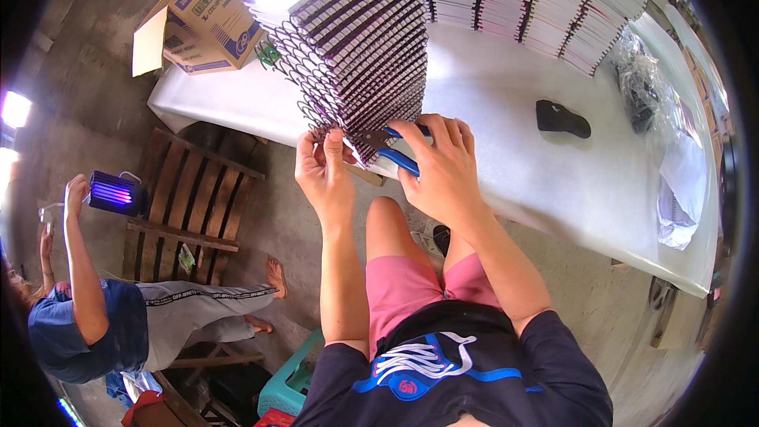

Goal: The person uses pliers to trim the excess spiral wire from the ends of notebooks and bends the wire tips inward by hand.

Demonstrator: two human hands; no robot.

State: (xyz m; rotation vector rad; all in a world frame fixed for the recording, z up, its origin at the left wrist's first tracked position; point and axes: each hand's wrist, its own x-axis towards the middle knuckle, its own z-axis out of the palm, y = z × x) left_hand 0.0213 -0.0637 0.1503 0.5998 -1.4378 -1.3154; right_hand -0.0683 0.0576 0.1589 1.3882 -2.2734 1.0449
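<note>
A tall stack of spiral-bound notebooks (379, 39) stands at the near edge of the white-covered table. Long loose ends of black binding coil (294, 71) stick out from its left side. Low on that side, my left hand (326, 178) is closed, thumb and fingers pinching at the coil ends by the bottom notebooks. My right hand (447, 170) is wrapped round a pair of blue-handled pliers (400, 161), one handle on each side of its fingers. The dark jaws point left against the lower corner of the stack, near my left fingertips. What exactly lies between the jaws is hidden.
An opened cardboard box (213, 20) sits at the table's far left. More bound notebooks (514, 0) line the back. A small black object (562, 119) and clear plastic wrap (636, 71) lie right. At left, a person (95, 316) holds a purple-lit device near a slatted wooden bench (194, 198).
</note>
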